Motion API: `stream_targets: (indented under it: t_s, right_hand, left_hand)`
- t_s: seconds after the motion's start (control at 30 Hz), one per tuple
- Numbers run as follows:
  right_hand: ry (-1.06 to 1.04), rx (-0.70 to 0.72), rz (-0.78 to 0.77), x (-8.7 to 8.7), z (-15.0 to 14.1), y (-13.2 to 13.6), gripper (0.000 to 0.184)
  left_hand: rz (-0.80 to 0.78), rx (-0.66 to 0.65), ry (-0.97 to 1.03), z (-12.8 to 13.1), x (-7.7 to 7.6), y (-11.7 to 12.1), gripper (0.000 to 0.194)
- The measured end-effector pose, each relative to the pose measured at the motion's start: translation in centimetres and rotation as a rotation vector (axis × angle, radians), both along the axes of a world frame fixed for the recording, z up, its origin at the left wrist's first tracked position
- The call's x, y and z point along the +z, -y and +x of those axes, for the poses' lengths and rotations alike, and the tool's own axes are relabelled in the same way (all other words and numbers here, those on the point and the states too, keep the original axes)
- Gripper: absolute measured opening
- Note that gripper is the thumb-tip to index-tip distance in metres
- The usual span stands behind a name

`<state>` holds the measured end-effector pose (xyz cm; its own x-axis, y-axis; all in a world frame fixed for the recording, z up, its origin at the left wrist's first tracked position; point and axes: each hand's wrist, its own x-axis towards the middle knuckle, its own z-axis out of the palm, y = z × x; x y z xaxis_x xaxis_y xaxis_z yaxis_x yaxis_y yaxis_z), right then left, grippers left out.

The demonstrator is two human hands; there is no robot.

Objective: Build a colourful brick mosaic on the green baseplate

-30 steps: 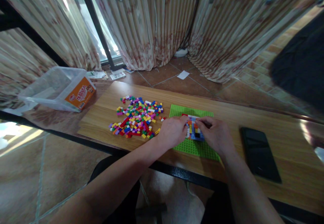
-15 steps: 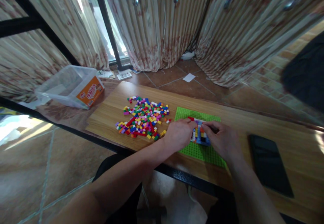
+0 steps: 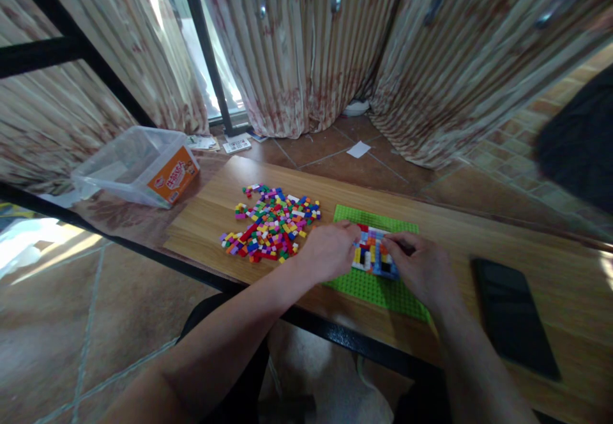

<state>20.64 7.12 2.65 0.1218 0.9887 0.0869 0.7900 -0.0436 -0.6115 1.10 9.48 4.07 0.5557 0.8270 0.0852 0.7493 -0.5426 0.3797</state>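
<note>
A structure of small toy bricks [image 3: 370,249], in blue, white, yellow, orange and red, sits on a green studded baseplate [image 3: 378,291]. At its left end is my left hand [image 3: 330,250], fingers bent and closed against the edge. Across from it, my right hand [image 3: 424,267] pinches the right side of the structure between thumb and fingers. Both sets of fingertips are partly hidden, so a small brick in either would not show. Left of the baseplate lies a spread of loose toy bricks [image 3: 275,223] in many colours.
The wooden table [image 3: 445,229] carries a dark tablet or phone [image 3: 514,315] right of my right hand. A clear plastic box [image 3: 122,168] with an orange label stands beyond the table's left end. Striped curtains [image 3: 306,47] hang behind, and paper [image 3: 359,149] lies on the floor.
My left hand has shifted left across the brick structure, uncovering more of its middle. My right hand stays at the right side. The view has tilted very slightly.
</note>
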Motion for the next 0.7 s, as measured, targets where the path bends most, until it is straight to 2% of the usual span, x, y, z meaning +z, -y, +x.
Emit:
stream_targets:
  t_s: [0.17, 0.33, 0.47, 0.7]
  right_hand:
    - [0.033, 0.004, 0.002, 0.1, -0.1, 0.0, 0.028]
    - [0.041, 0.005, -0.007, -0.2, -0.1, -0.1, 0.028]
    - [0.078, 0.018, 0.017, -0.2, -0.3, -0.2, 0.029]
    - [0.115, 0.034, 0.027, -0.3, -0.3, -0.2, 0.029]
  left_hand:
    - [-0.144, 0.053, -0.072, -5.0, 1.4, -1.9, 0.018]
    - [-0.151, 0.071, -0.127, -8.5, 1.2, -2.7, 0.029]
    - [-0.106, 0.089, -0.187, -9.3, 0.9, -2.4, 0.03]
    - [-0.084, 0.071, -0.213, -8.1, 0.4, -1.9, 0.022]
